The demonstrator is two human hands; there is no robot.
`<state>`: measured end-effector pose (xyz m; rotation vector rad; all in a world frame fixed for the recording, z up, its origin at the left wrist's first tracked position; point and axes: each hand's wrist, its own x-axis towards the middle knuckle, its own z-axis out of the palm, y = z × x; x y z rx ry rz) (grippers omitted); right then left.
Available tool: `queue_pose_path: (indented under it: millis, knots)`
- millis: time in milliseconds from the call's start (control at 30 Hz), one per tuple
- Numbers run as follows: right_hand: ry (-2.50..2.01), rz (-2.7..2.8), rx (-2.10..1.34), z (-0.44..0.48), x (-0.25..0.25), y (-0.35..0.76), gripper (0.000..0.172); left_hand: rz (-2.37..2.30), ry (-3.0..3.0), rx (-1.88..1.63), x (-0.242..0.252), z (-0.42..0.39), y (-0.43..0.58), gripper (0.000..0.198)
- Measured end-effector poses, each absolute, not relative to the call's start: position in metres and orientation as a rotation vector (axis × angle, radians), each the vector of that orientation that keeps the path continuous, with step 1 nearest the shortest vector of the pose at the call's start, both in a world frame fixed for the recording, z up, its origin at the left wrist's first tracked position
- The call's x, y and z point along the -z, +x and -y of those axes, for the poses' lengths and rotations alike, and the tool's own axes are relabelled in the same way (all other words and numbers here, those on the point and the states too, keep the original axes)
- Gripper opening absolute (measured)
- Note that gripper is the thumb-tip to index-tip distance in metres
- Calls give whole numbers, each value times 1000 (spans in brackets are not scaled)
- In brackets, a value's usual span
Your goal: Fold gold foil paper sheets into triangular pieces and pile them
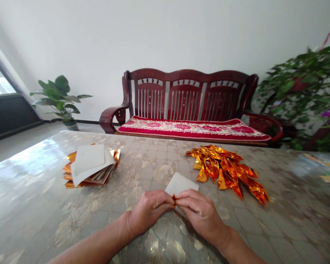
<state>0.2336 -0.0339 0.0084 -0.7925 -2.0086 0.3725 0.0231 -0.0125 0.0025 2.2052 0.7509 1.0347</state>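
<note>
Near the front of the table, my left hand and my right hand meet fingertip to fingertip. Both are closed in a pinch on a small piece of orange foil paper, most of which the fingers hide. Just beyond them a white square sheet of paper lies flat, its lower part covered by my hands. To the right sits a pile of folded orange foil pieces, pointed and shiny. On the left stands a loose stack of square sheets, white side up on top with orange foil edges showing.
The table has a glossy, patterned cover. A clear plastic bag lies at its right edge. Behind it stands a dark wooden bench with a red patterned cushion. Potted plants flank the bench.
</note>
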Motion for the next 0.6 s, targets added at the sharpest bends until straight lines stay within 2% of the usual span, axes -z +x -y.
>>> queue_pose_path:
  millis: [600]
  knots:
    - [-815,1991,-505,36,-9,234,16,-926,2081,-990,-5,20,30,15]
